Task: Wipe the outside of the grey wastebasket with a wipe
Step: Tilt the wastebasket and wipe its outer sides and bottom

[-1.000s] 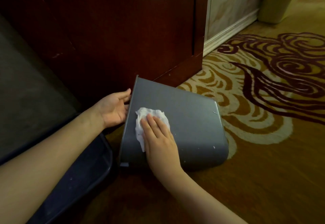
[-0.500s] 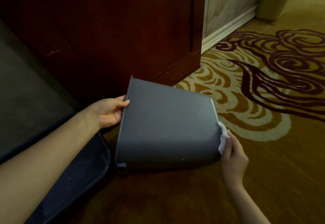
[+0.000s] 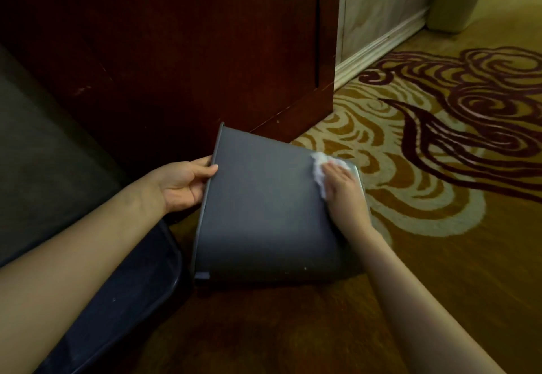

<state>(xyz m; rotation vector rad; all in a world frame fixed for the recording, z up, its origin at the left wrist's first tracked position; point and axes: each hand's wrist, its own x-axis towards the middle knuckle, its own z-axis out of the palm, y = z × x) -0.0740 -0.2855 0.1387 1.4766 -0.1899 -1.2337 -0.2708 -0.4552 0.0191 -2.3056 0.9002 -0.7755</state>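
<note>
The left hand (image 3: 183, 184) was curled with fingers bent and thumb extended, while the right hand (image 3: 343, 190) was laid flat, palm down, both forearms outstretched.

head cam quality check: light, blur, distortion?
Head view: dim, warm light; cabinet nearly black, little detail. Wide-angle bend at the edges, forearms stretched. Wipe slightly soft under the right hand; wastebasket and left hand reasonably sharp. No glare.

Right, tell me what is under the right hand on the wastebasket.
A crumpled white wipe lies under the right hand, pressed onto the grey wastebasket's upper side near its base end. Only the wipe's left and far edges show; the rest is covered by the palm and fingers.
</note>
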